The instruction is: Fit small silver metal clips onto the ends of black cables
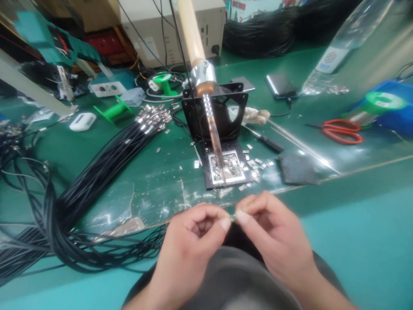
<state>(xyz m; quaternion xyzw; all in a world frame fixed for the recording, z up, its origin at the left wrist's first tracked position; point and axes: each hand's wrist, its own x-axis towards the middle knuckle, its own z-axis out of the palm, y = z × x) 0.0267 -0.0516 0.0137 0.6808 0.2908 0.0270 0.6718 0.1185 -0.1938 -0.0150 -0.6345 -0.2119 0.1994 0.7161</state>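
Left hand, right hand: both pinch a tiny metal piece; soldering iron at 12 o'clock. Best held steady.

Both hands, the left hand and the right hand, are seen bare; no gloves, rings or sleeves are worn. Grey clothing is seen below.

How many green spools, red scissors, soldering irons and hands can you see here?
Green spools: 3
Red scissors: 1
Soldering iron: 1
Left hand: 1
Right hand: 1
Total: 7
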